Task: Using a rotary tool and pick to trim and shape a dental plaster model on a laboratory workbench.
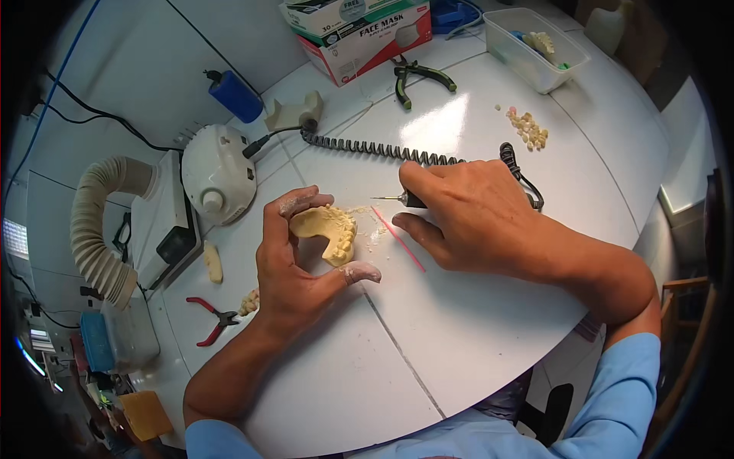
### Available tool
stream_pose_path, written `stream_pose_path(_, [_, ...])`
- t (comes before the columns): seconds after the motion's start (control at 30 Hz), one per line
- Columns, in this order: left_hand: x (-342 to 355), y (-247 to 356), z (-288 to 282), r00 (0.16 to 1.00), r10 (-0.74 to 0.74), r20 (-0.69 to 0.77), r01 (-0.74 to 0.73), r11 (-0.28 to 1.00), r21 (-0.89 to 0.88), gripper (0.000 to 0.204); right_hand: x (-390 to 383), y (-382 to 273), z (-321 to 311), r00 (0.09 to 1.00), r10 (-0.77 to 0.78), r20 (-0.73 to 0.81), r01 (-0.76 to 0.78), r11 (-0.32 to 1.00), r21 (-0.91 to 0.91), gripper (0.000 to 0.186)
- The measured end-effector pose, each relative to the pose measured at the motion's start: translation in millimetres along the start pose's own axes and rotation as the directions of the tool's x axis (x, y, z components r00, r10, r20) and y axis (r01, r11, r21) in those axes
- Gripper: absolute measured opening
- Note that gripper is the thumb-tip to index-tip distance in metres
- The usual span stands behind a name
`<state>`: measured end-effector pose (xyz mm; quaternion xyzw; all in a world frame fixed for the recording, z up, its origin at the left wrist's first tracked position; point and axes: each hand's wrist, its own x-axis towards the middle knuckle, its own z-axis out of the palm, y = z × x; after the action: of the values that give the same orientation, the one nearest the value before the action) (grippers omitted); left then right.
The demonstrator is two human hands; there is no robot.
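My left hand (294, 283) grips a yellowish plaster dental cast (336, 227), horseshoe-shaped with a row of teeth, between the thumb and fingers. White dust coats those fingertips. Across from it, my right hand (482, 218) is closed around a black rotary handpiece (415, 200). Its thin metal bur (384, 198) points left toward the cast, with a gap between them. Pale shavings (372, 229) lie on the table beside the cast. A thin pink stick (401, 241) rests between my two hands.
A coiled black cord (367, 146) crosses behind my hands from a white control unit (218, 180). Green-handled pliers (417, 76), a mask box (363, 42) and a clear tub (535, 73) stand farther back. Loose teeth (529, 130) lie right; red-handled cutters (214, 321) and a ribbed hose (92, 222), left.
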<state>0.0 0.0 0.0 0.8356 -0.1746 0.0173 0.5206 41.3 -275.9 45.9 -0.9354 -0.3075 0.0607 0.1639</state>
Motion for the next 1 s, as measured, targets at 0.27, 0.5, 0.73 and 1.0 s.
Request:
stream_pose_path(0.27, [4.3, -7.8, 4.6, 0.993, 0.106, -0.057, -0.107, 0.994, -0.009, 0.107, 7.5, 20.2, 16.1, 0.945, 0.015, -0.328, -0.027, 0.999, -0.033, 0.023])
stream_pose_path(0.5, [3.6, -11.1, 6.0, 0.987, 0.162, -0.018, -0.162, 0.987, 0.013, 0.099, 9.5, 29.0, 21.5, 0.921, -0.061, -0.384, 0.026, 0.995, -0.098, 0.025])
stream_pose_path(0.73, [4.8, -5.8, 3.8, 0.97, 0.233, 0.072, -0.242, 0.958, 0.153, 0.101, 8.6, 29.5, 23.5, 0.925, -0.078, -0.372, 0.041, 0.994, -0.105, 0.022])
stream_pose_path(1.0, [5.5, -4.8, 4.0, 0.971, 0.221, 0.088, -0.234, 0.955, 0.183, 0.099, 9.5, 31.3, 26.2, 0.917, -0.092, -0.387, 0.066, 0.995, -0.081, 0.021])
